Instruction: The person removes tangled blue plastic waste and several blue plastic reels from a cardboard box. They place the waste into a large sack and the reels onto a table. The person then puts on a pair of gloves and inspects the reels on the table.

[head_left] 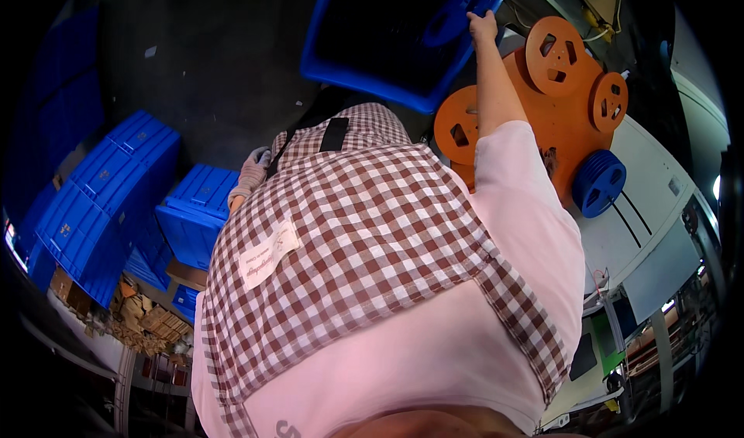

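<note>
My right arm reaches forward to the right rim of a deep blue plastic crate (364, 83). There my bare right hand (483, 27) is closed with its fingers hooked over the rim. A dark blue reel (453, 21) with cut-outs lies tilted inside, close to those fingers; shadow hides whether they touch it. My left hand (252, 171), in a light knitted glove with grey on it, hangs low beside my checked apron (349, 229). Its fingers are loosely bent and apart, with nothing visible in them, though the apron covers part of the hand.
At right, orange reels (555, 57) and a stack of blue reels (599, 183) sit on a large orange disc (570, 128) by a white table (651, 182). Lidded blue crates (116, 198) stand at left, above cardboard pieces (143, 314). Scraps lie on the dark floor (209, 43).
</note>
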